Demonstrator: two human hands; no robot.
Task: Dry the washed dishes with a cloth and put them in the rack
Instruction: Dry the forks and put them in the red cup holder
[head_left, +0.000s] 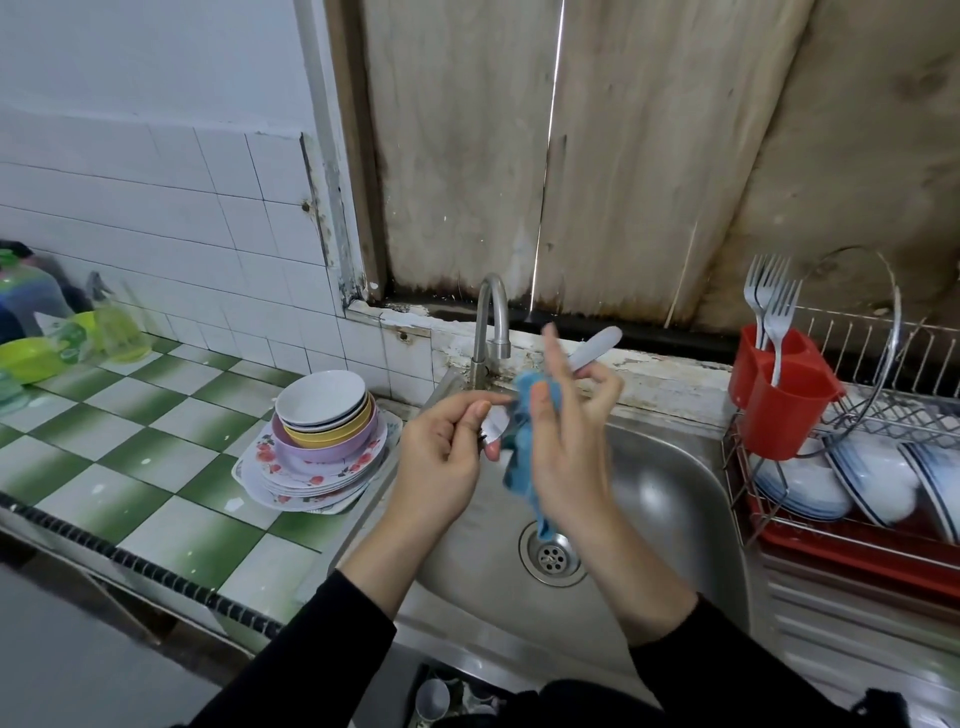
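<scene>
Over the steel sink (665, 493), the left hand (441, 457) is pinching one end of a pale utensil (597, 347), perhaps a spoon. The right hand (566, 441) is closing its grip on the blue cloth (519, 457) wrapped around it. At nine o'clock, stacked dishes (322, 431) are sitting on the green-checked counter (171, 467). At three o'clock, the rack (857, 415) is holding bowls.

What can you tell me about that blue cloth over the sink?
The blue cloth is soft, light-blue fabric with darker patches, bunched up. It lies against the palm of the right hand, wrapped round the middle of a white utensil whose handle sticks up past that hand. The left hand pinches the utensil's other end. The cloth's loose tail hangs down over the sink, near the drain; whether it touches the sink is unclear.
</scene>
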